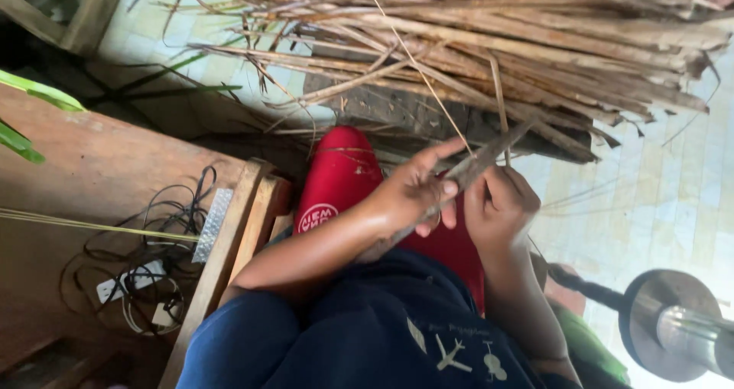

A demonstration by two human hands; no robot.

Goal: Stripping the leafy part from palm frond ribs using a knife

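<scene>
Both hands' fingers (446,191) closed around one dry leaf strip (480,159).

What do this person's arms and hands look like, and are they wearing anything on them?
Both forearms are bare, with no sleeves reaching the wrists. The left hand and the right hand wear no gloves, and no rings or watch can be made out. The dark blue garment near the elbows has small pale aeroplane prints.

Craft workshop: dried reed bundle (489,45), wooden bench (107,167).
</scene>
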